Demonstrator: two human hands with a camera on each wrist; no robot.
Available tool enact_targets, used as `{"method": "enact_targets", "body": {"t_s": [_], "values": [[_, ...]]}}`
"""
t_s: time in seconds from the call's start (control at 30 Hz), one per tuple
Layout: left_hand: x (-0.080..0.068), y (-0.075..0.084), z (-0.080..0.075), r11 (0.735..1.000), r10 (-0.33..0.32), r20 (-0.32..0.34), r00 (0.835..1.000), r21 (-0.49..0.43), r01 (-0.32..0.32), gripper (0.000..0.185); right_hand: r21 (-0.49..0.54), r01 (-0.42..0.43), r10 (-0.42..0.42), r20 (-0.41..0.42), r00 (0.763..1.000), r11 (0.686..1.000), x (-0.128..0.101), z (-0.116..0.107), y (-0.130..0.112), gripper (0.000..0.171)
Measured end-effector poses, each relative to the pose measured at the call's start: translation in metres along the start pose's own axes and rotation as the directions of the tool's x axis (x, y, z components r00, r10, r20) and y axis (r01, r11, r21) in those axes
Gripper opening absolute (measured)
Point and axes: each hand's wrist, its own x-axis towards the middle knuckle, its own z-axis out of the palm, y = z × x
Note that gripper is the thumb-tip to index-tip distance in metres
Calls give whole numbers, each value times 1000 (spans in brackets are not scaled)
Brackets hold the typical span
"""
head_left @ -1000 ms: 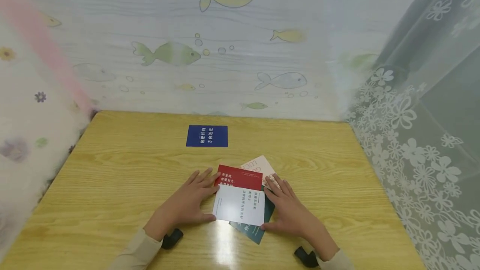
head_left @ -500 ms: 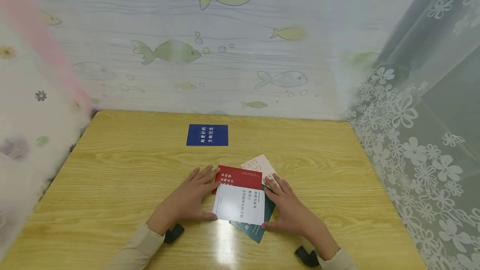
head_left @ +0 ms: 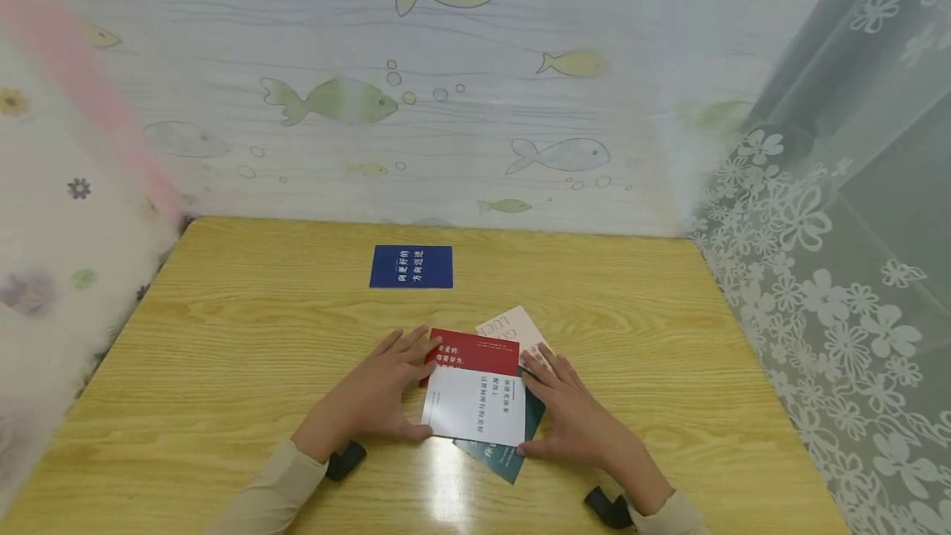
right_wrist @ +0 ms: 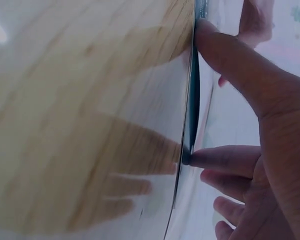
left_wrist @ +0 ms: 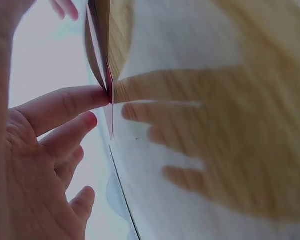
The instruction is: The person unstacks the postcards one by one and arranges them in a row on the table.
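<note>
The loose pile of cards sits between the two hands, near the front middle of the bench (head_left: 223, 329), and that is the relation that matters here: the left hand (head_left: 369, 399) flanks it on one side, the right hand (head_left: 575, 419) on the other, each equally close. The white card (head_left: 474, 407) lies on top, its long side running left to right across the gap between the hands. Under it a red card (head_left: 475, 349) sticks out toward the far edge, a dark green card (head_left: 508, 459) pokes out at an angle toward the near right, and a pale pink card (head_left: 516, 324) fans out behind.

Both hands lie flat with fingers nearly straight. The grip is not closed on anything; fingertips and thumbs just press against the pile's edges from each side.

A blue card (head_left: 411, 267) lies alone, well apart, farther back on the bench.

The head view gives the layout and the colours. The left wrist view adds what it cannot: the left thumb (left_wrist: 65, 105) touches the card edges, which stand slightly parted there. The right wrist view shows the right fingers (right_wrist: 225, 65) against the green card's edge, with the cards lifted a little off the glossy wood.
</note>
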Motion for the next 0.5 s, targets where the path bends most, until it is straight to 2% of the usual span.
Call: {"method": "enact_targets", "body": {"t_s": [0.5], "values": [[0,-2,0,1000,9,-40,999,5,-9,89,-19,5,-5,-42,999,1000,2,0,0,98]]}}
